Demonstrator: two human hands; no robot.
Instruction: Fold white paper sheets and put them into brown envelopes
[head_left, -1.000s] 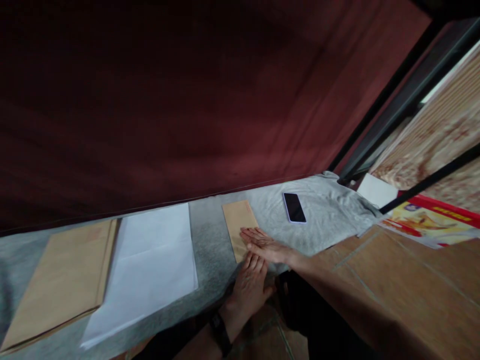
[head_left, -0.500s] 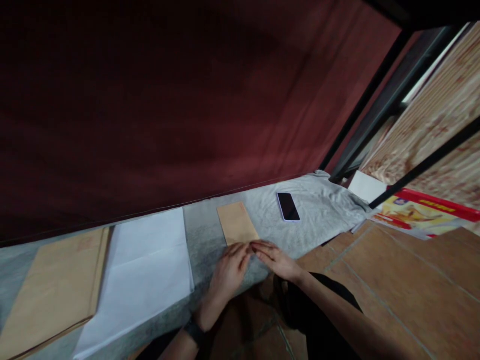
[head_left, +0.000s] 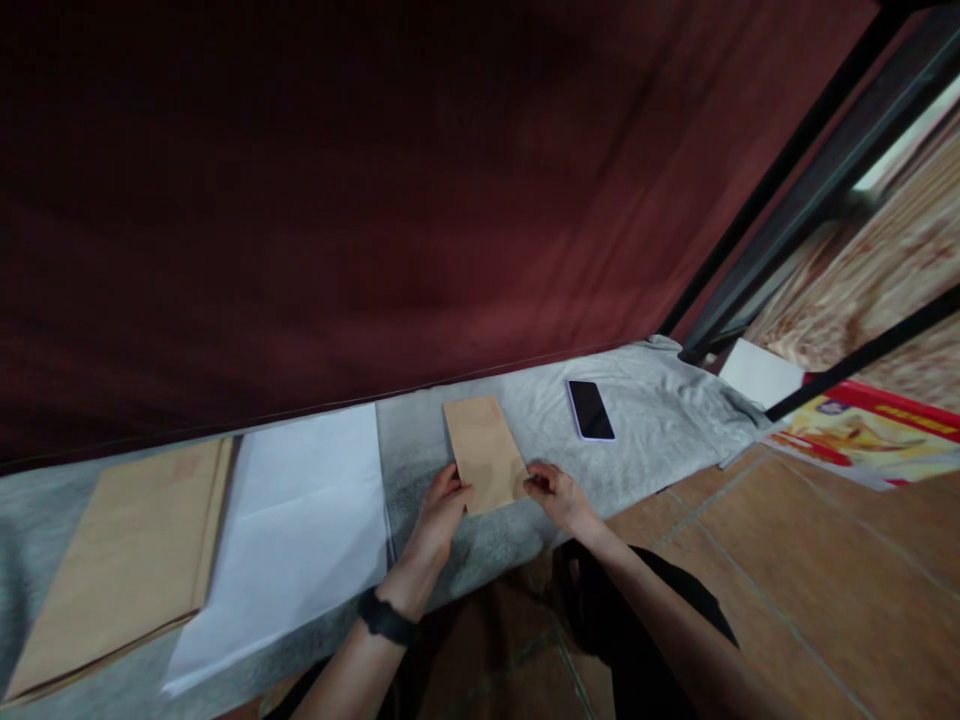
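Far left: large brown envelopes (head_left: 124, 565), stacked flat on the grey cloth (head_left: 416, 425). White sheets (head_left: 304, 535) next to them, edges meeting or overlapping, can't tell which. Neither is being touched. My left hand (head_left: 441, 512), black band (head_left: 388, 618) on the wrist, has the left edge of the small brown envelope (head_left: 487, 455) near its close corner, thumb on top. That envelope lies between the white sheets and the phone, long side pointing away from me. My right hand (head_left: 553, 492) has its right edge, fingertips curled in and pinching. Can't tell if the near end is lifted.

Change: half a second ago both hands were together over the near end, covering it. Now they're split to either side and that end shows. My read: pressing is over or paused, and the envelope is under two-sided control. Phone (head_left: 591, 410) farther right, screen dark, untouched.
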